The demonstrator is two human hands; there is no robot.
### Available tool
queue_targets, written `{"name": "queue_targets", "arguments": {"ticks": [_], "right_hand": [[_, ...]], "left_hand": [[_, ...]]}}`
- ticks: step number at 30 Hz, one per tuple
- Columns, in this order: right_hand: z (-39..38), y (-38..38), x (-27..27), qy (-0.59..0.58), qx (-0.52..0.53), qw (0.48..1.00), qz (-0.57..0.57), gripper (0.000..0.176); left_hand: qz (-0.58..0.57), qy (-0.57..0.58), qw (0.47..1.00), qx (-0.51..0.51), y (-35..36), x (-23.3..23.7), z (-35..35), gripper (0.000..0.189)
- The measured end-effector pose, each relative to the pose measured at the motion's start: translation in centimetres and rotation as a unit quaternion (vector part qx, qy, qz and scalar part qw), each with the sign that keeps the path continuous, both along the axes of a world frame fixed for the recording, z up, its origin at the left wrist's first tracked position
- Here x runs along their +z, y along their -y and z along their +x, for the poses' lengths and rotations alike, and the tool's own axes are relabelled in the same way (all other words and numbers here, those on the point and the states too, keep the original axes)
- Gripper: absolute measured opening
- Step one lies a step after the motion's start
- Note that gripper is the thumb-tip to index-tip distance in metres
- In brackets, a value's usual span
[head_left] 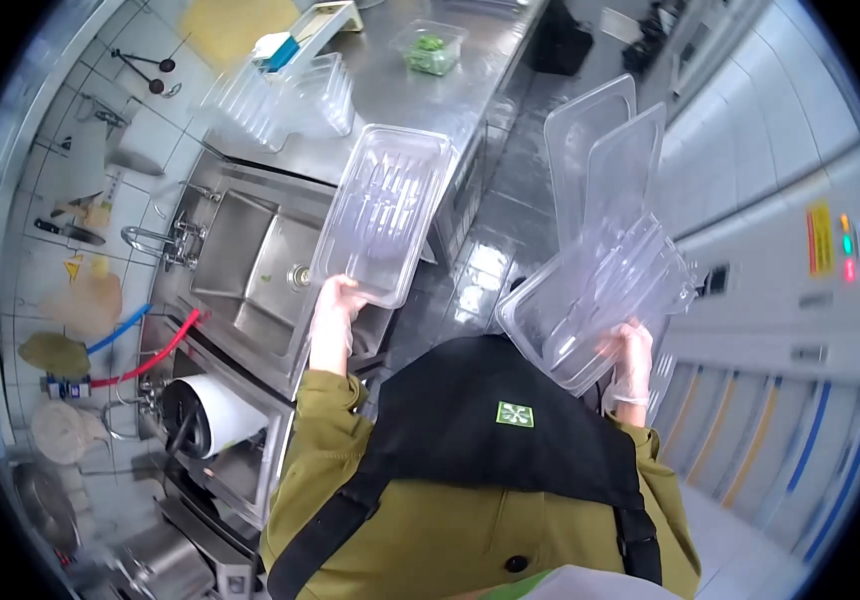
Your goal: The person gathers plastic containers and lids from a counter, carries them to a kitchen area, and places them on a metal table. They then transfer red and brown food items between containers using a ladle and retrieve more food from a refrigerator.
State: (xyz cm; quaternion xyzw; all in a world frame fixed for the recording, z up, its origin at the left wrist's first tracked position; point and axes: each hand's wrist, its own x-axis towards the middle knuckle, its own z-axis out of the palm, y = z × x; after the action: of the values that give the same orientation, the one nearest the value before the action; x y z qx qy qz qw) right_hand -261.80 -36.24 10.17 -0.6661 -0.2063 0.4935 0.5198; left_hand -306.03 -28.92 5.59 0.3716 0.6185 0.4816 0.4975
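My left hand (pixel 332 322), in a thin clear glove, grips the near end of a clear plastic food pan (pixel 387 205). The pan is tilted over the counter's edge beside the sink, and ridges show on its bottom. On the other side, my right hand (pixel 632 362), gloved too, is closed around a bunch of clear plastic food pans (pixel 590 310). Two flat clear lids (pixel 590 140) stick up beyond them, apparently in the same bunch. Glare and overlap hide where one piece ends and another begins.
A steel sink (pixel 285 255) lies left of the pan. Clear containers (pixel 325 95) and a tub of greens (pixel 430 50) stand on the steel counter (pixel 400 95). A white pot (pixel 225 415) sits in the nearer sink. Wet-looking dark floor (pixel 485 270) runs between counter and white cabinets (pixel 800 290).
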Motion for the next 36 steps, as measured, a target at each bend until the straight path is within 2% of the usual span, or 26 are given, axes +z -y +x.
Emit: {"name": "queue_targets", "arguments": {"ticks": [1, 3, 6, 7, 8, 10, 13, 16, 17, 18, 21, 22, 23, 24, 25, 26, 27, 28, 29, 30, 31, 33, 35, 36], "right_hand": [[0.5, -3.5, 0.4, -0.005, 0.000, 1.000, 0.004, 0.029], [3.4, -10.0, 0.5, 0.009, 0.028, 1.000, -0.002, 0.024], [8.0, -19.2, -0.2, 0.022, 0.107, 0.994, 0.015, 0.017], [9.3, -21.9, 0.0, 0.040, 0.130, 0.991, -0.002, 0.024], [9.5, -24.6, -0.4, 0.035, 0.133, 0.990, -0.008, 0.024], [10.5, -30.4, 0.2, 0.034, 0.140, 0.989, -0.018, 0.023], [11.2, -38.5, 0.3, 0.033, 0.192, 0.981, 0.001, 0.026], [11.5, -45.2, -1.6, 0.027, 0.206, 0.978, -0.012, 0.029], [11.1, -47.4, -1.5, 0.023, 0.219, 0.975, -0.014, 0.030], [11.1, -49.8, -1.3, 0.023, 0.237, 0.971, -0.015, 0.031], [10.9, -56.7, -1.4, 0.042, 0.292, 0.955, -0.029, 0.031], [10.7, -58.6, -1.7, 0.058, 0.314, 0.947, -0.036, 0.030], [10.8, -60.4, -2.0, 0.073, 0.323, 0.943, -0.040, 0.030], [10.7, -62.2, -2.5, 0.086, 0.331, 0.939, -0.046, 0.029], [10.6, -63.9, -2.7, 0.099, 0.337, 0.935, -0.052, 0.029], [10.4, -65.6, -2.7, 0.106, 0.351, 0.928, -0.058, 0.028], [10.1, -67.2, -2.5, 0.114, 0.363, 0.923, -0.063, 0.028], [9.8, -68.6, -2.3, 0.124, 0.374, 0.916, -0.069, 0.027], [9.4, -70.0, -2.0, 0.125, 0.371, 0.916, -0.086, 0.028], [9.2, -71.6, -1.9, 0.132, 0.384, 0.909, -0.097, 0.028], [9.1, -73.3, -1.9, 0.137, 0.400, 0.900, -0.108, 0.029], [8.2, -76.1, -1.7, 0.149, 0.439, 0.878, -0.118, 0.030], [7.0, -78.6, -1.9, 0.144, 0.448, 0.872, -0.132, 0.029], [6.7, -80.2, -2.0, 0.142, 0.456, 0.868, -0.136, 0.029]], "left_hand": [[-0.034, 0.118, 0.991, 0.052, -3.2, 0.1, 0.9, 0.023], [-0.094, 0.357, 0.918, 0.146, -8.6, -0.2, 3.5, 0.024], [-0.121, 0.379, 0.891, 0.220, -14.0, -6.1, 3.3, 0.025], [-0.170, 0.298, 0.904, 0.256, -14.9, -6.1, 3.4, 0.017], [-0.127, 0.327, 0.900, 0.259, -15.8, -7.5, 2.9, 0.010], [-0.149, 0.291, 0.899, 0.290, -17.5, -3.9, 5.4, 0.007], [-0.167, 0.366, 0.883, 0.243, -19.5, -9.7, 2.5, 0.017], [-0.093, 0.333, 0.907, 0.242, -22.8, -7.8, 2.9, 0.024], [-0.113, 0.299, 0.907, 0.275, -24.2, -5.7, 3.7, 0.025], [-0.096, 0.284, 0.915, 0.270, -25.0, -8.1, 3.1, 0.026], [-0.088, 0.171, 0.918, 0.346, -27.6, -7.1, 5.4, 0.040], [-0.108, 0.140, 0.910, 0.376, -28.5, -5.9, 6.3, 0.046], [-0.074, 0.187, 0.877, 0.436, -29.1, -4.1, 8.6, 0.058], [-0.030, 0.177, 0.855, 0.488, -28.6, -3.9, 10.5, 0.067], [-0.057, 0.084, 0.817, 0.568, -28.9, -2.5, 13.6, 0.066], [-0.070, 0.063, 0.749, 0.656, -28.0, -5.2, 15.1, 0.057], [-0.024, 0.030, 0.767, 0.641, -25.8, -9.0, 17.2, 0.041], [-0.011, -0.012, 0.772, 0.635, -27.7, -8.4, 20.4, 0.032], [-0.005, 0.113, 0.769, 0.629, -31.2, -5.7, 23.7, 0.028], [-0.122, 0.148, 0.842, 0.503, -32.9, -4.5, 25.2, 0.030], [-0.209, 0.174, 0.887, 0.373, -37.2, -1.4, 26.0, 0.037], [-0.134, 0.167, 0.944, 0.251, -43.4, -3.1, 26.9, 0.049], [-0.077, 0.204, 0.939, 0.268, -50.6, -1.0, 26.9, 0.057], [-0.054, 0.273, 0.919, 0.280, -53.3, -0.8, 26.4, 0.062]]}}
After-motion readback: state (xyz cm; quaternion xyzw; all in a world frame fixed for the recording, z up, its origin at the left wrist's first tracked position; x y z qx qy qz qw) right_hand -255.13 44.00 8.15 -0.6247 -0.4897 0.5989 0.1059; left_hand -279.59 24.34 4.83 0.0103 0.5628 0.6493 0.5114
